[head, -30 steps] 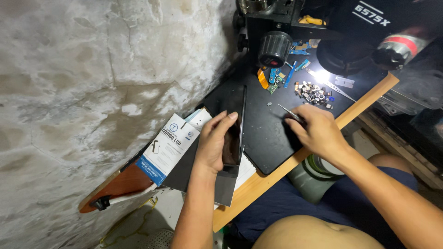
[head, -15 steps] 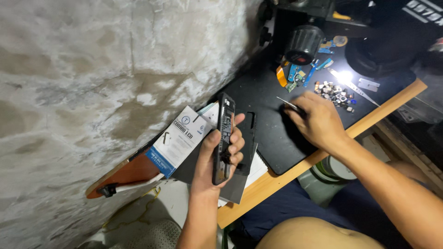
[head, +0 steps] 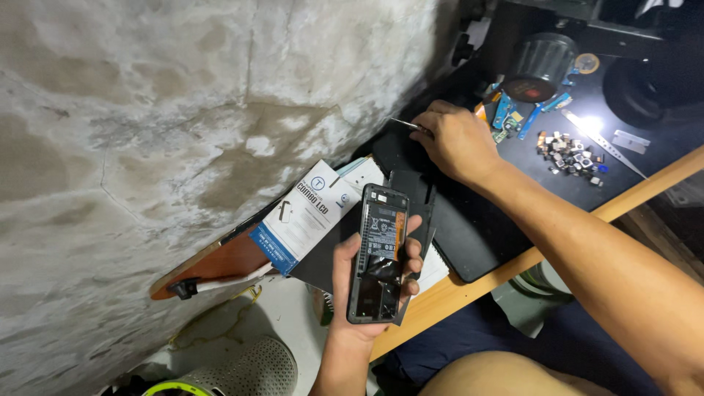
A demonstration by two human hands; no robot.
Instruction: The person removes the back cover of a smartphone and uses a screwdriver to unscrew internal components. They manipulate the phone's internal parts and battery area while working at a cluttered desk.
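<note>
My left hand (head: 364, 293) grips an opened black phone (head: 378, 253) upright, its back cover off, with the battery and inner parts facing me. It hovers over the near edge of the bench. My right hand (head: 455, 139) reaches across the black work mat (head: 469, 227) toward the wall and pinches a thin metal tool (head: 405, 125), tweezers or a pick, whose tip pokes out to the left. A black rear cover (head: 418, 192) lies flat just behind the phone.
A white and blue flat box (head: 304, 216) leans by the rough plaster wall (head: 183, 110). Small metal parts (head: 572, 150), blue tools (head: 539, 111) and a black round knob (head: 539, 66) sit at the back right. The bench's wooden edge (head: 645, 183) runs diagonally.
My left hand has lifted the phone off the bench and turned its open back toward me. My right hand has moved left across the mat toward the wall with the thin tool.
</note>
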